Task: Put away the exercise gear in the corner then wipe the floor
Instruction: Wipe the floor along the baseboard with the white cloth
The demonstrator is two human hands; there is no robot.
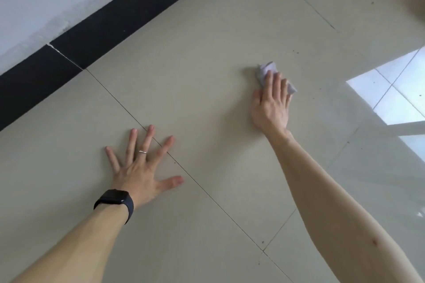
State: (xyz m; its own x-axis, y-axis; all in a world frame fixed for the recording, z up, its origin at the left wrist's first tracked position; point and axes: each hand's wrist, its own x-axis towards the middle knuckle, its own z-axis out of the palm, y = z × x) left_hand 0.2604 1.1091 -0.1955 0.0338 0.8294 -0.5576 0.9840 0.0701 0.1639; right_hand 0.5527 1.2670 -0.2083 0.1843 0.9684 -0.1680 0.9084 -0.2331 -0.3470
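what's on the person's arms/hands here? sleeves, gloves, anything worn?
No gloves, and no sleeves showing on either forearm. The left hand has a thin silver ring on one finger and a black smartwatch with a black strap on the wrist. The right hand wears nothing.

Both forearms are bare, no sleeves showing. The left hand (140,167) wears a thin silver ring (143,151) on one finger, and a black smartwatch (114,200) with what seems a dark rubber strap. The right hand (271,103) wears nothing.
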